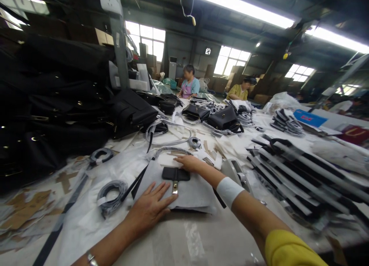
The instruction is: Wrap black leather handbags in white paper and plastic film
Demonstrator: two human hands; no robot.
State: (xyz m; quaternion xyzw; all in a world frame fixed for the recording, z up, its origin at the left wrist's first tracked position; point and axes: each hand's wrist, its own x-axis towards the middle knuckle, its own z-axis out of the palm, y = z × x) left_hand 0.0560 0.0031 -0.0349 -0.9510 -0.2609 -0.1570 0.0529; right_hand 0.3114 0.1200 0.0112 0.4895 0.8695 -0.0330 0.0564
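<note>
In front of me lies a handbag (pixel 193 198) covered with pale grey sheeting. A black flap tab (pixel 181 173) with a gold clasp (pixel 175 187) shows at its middle, and a wrapped handle arches over its top edge. My left hand (pixel 151 206) rests flat on the bag's lower left, fingers spread, its thumb close beneath the clasp. Across the top of the bag reaches my right hand (pixel 188 163), its fingers stretched to the left over a white piece (pixel 167 160) beside the handle. A white band is around my right forearm.
Black bags (pixel 57 104) are heaped at the left. Wrapped straps (pixel 300 173) are stacked at the right. Coiled wrapped straps (pixel 113 197) and cardboard scraps (pixel 27 208) lie on the table. More bags (pixel 223 119) stand farther back, where two people (pixel 190 87) sit.
</note>
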